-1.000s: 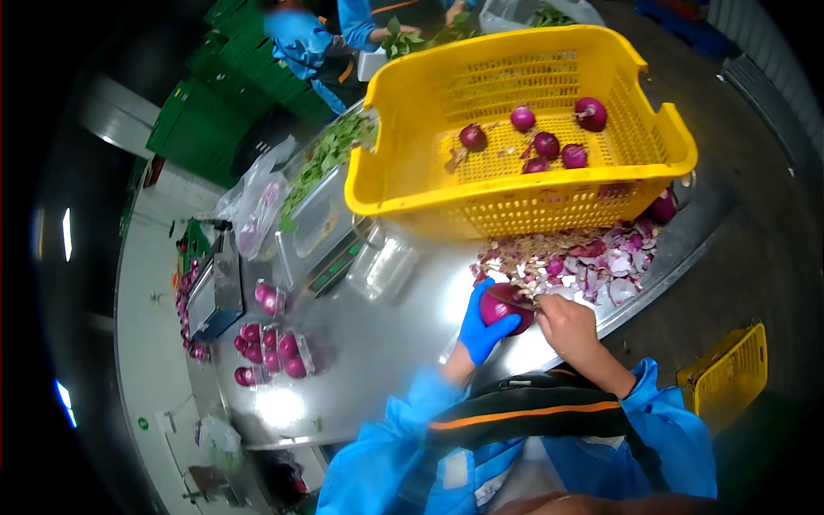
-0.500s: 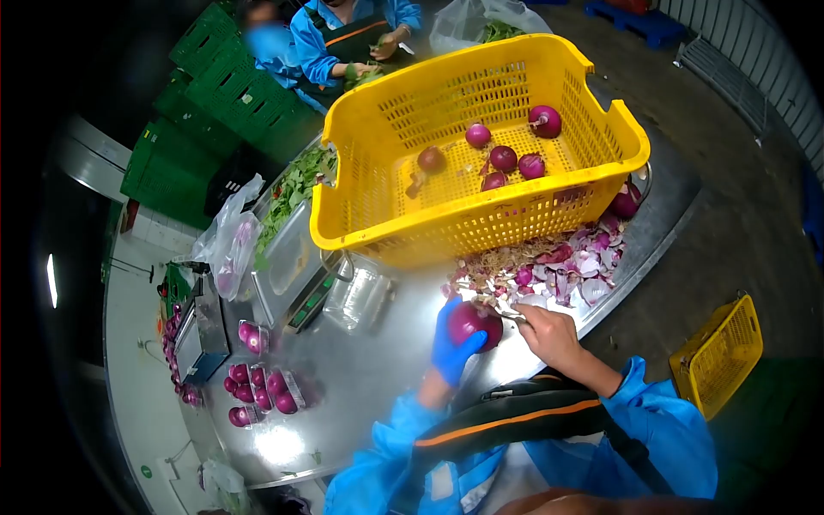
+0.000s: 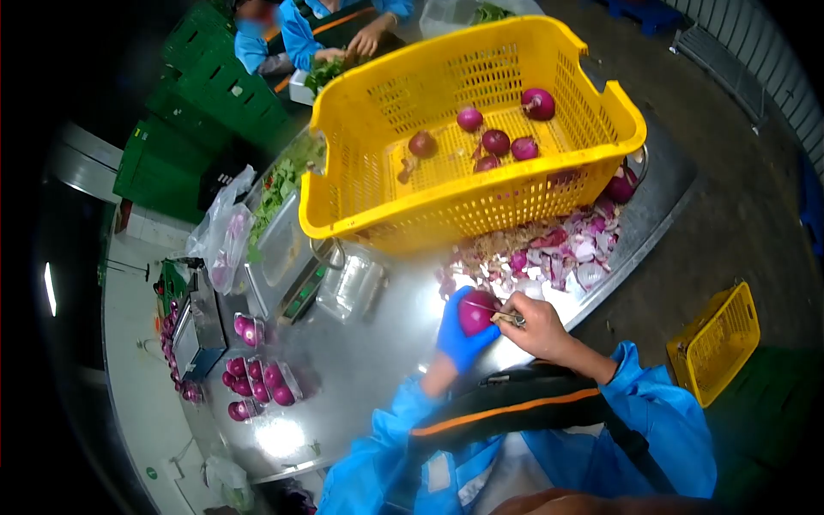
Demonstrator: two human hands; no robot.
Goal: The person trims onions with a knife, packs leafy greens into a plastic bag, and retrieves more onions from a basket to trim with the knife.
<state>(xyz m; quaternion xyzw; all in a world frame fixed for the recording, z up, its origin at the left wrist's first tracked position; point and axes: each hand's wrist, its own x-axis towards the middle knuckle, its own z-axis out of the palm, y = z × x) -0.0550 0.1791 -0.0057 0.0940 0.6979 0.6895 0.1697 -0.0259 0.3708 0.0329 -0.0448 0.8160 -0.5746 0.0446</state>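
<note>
In a blue glove, my left hand (image 3: 459, 333) is wrapped round a peeled red onion (image 3: 476, 311) above the steel table. My right hand (image 3: 534, 324), bare, grips a small knife (image 3: 513, 320). Its thin blade lies across the onion's right side, and part of the handle is hidden by my fingers. Just beyond my hands, a heap of onion skins and root trimmings (image 3: 549, 262) covers the table. Behind that heap stands a yellow crate (image 3: 481, 215) with several red onions (image 3: 496, 142) on its bottom.
Packed onions (image 3: 257, 384) sit on the table (image 3: 343, 412) at the left, near a scale (image 3: 296, 287) and a clear plastic roll (image 3: 352, 287). Leafy greens (image 3: 275, 202) lie behind. Another yellow crate (image 3: 717, 343) stands low at the right. Co-workers in blue sleeves handle greens across the table.
The knife has turned, and its blade now lies across the onion. My right hand has closed in on the onion. Across the table, a co-worker's hands have shifted over the greens.
</note>
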